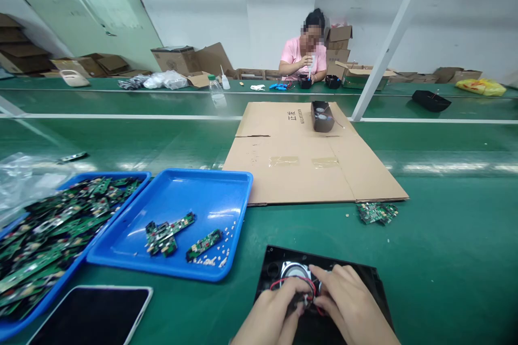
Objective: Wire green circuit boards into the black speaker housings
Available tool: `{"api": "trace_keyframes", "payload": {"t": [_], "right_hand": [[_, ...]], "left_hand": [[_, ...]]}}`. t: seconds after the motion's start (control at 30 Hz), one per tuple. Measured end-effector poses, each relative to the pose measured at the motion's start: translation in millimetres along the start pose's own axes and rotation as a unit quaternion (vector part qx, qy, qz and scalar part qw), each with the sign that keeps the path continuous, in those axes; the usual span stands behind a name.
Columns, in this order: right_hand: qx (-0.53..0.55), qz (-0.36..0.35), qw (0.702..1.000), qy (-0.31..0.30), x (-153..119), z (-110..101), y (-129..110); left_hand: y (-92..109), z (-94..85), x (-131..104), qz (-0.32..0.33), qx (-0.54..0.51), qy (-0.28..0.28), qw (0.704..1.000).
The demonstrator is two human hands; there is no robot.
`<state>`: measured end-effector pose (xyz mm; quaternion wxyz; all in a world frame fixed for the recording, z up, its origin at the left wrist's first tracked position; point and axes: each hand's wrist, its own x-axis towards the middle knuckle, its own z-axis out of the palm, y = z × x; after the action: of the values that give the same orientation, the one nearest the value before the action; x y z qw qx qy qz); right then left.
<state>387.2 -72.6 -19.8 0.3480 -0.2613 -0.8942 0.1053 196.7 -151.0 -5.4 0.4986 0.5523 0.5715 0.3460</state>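
Observation:
A black speaker panel (279, 259) lies on the green table in front of me, with a round silver-rimmed speaker (297, 270) set in it. Red and black wires (277, 283) loop over the speaker. My left hand (277, 307) is closed in a pinch on these wires, close to a small part that my fingers mostly hide. Beside it, my right hand (348, 299) is also closed at the wires, its index finger reaching over the speaker's edge. The fingertips of both hands almost meet above the panel.
To the left, a blue tray (170, 194) holds several circuit boards and small white bits; a fuller tray (141, 177) of boards adjoins it. A tablet (93, 315) lies at front left. Flattened cardboard (291, 183) lies ahead, with boards (376, 213) nearby. A co-worker (292, 54) sits opposite.

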Motion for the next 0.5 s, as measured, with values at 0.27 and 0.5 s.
{"api": "trace_keyframes", "payload": {"t": [0.27,0.5], "right_hand": [[0.047,0.005,0.999,0.006,-11.4,13.8,5.2],[0.088,0.048,0.994,-0.052,-15.9,-0.3,2.1]], "left_hand": [[-1.0,2.3,-2.5,0.013,-0.008,0.032,0.999],[16.6,4.1,0.1,-0.086,-0.199,0.086,0.972]]}}
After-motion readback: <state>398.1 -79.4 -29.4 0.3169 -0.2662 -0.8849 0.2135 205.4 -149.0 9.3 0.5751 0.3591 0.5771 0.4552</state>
